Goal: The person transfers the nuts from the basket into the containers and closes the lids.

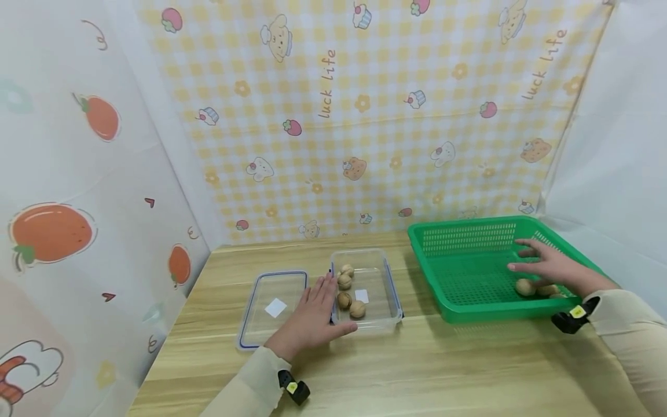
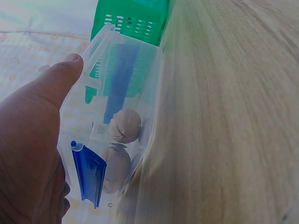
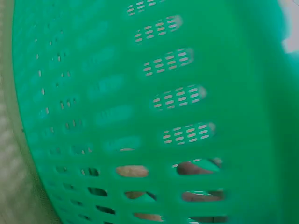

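Note:
A clear plastic box [image 1: 372, 321] with blue side clips stands on the table, and several walnuts [image 1: 357, 309] lie along its left side. My left hand [image 1: 308, 317] rests against the box's left edge, fingers extended and thumb by the near rim. In the left wrist view, a blue clip [image 2: 91, 175] hangs beside that hand, and walnuts [image 2: 125, 126] show through the wall. Over the right part of a green basket [image 1: 458, 313] hovers my right hand [image 1: 554, 269], fingers spread and nothing held. Several walnuts [image 1: 525, 287] lie beneath it, partly hidden. The basket's slotted wall [image 3: 196, 112] fills the right wrist view.
A clear lid [image 1: 260, 298] with a blue seal and a white label lies flat left of the box, partly under my left forearm. The wooden table [image 1: 396, 370] meets a checked cloth backdrop [image 1: 375, 133] behind, with white cloth at both sides.

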### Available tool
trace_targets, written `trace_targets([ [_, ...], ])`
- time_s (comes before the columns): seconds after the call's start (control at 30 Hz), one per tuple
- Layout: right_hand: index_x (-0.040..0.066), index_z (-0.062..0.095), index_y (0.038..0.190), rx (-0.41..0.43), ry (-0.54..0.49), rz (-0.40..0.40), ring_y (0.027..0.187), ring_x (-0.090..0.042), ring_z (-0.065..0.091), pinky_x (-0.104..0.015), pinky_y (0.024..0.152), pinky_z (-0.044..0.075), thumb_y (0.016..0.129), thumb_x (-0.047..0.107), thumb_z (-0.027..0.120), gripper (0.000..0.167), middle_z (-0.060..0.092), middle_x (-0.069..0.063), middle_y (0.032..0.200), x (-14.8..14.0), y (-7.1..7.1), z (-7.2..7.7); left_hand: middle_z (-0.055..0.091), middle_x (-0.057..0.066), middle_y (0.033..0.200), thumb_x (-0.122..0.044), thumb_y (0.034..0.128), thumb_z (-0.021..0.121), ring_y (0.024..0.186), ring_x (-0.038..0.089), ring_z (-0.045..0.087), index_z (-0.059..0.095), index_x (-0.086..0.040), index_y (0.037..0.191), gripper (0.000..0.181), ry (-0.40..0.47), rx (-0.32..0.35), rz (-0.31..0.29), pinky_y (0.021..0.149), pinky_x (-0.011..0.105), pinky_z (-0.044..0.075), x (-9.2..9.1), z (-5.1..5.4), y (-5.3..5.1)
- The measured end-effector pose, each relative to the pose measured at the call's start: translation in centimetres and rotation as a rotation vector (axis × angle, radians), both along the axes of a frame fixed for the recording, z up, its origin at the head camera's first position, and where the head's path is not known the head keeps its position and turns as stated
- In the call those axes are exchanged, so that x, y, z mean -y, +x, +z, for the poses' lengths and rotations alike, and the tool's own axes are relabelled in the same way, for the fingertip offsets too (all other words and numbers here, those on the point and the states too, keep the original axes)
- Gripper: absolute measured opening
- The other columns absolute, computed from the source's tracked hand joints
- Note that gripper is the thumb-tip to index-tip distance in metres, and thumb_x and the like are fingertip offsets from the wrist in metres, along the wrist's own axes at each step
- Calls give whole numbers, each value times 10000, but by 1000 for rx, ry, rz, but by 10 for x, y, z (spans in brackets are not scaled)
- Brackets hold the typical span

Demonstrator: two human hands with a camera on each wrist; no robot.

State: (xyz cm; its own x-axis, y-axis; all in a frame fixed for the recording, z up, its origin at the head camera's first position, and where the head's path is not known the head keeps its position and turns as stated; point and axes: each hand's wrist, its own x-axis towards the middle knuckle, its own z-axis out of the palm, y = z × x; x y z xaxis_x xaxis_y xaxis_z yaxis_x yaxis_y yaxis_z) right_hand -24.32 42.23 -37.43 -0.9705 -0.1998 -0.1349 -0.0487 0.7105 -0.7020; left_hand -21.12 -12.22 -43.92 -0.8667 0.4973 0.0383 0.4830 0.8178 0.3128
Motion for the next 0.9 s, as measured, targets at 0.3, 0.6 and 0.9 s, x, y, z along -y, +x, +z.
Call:
trace_targets([
  [0.3, -185, 201, 1495, 35, 150, 79, 1188, -643, 463, -548, 799, 559, 977, 279, 686, 848, 319, -525, 1388, -8, -2, -15, -18, 109, 1699, -807, 891, 449, 1559, 309, -1, -17, -107, 1632, 1121, 10, 9, -4, 1228, 549, 51, -2, 2, 1],
  [0.6, -143, 612, 1231, -15, 281, 176, 977, -379, 646, -446, 727, 560, 865, 70, 772, 453, 643, -309, 1143, 0, -5, -15, -14, 99, 1702, -802, 889, 462, 1558, 267, -29, 0, -97, 1634, 1125, 2, 3, 8, 1230, 542, 57, -2, 1, -2],
  [0.9, -120, 657, 1203, -74, 321, 209, 906, -254, 650, -402, 688, 545, 869, 73, 766, 401, 698, -203, 1095, 4, -6, -17, -8, 108, 1701, -802, 888, 463, 1559, 283, -16, 18, -74, 1632, 1131, -6, 5, 9, 1227, 550, 64, -1, 1, -1],
])
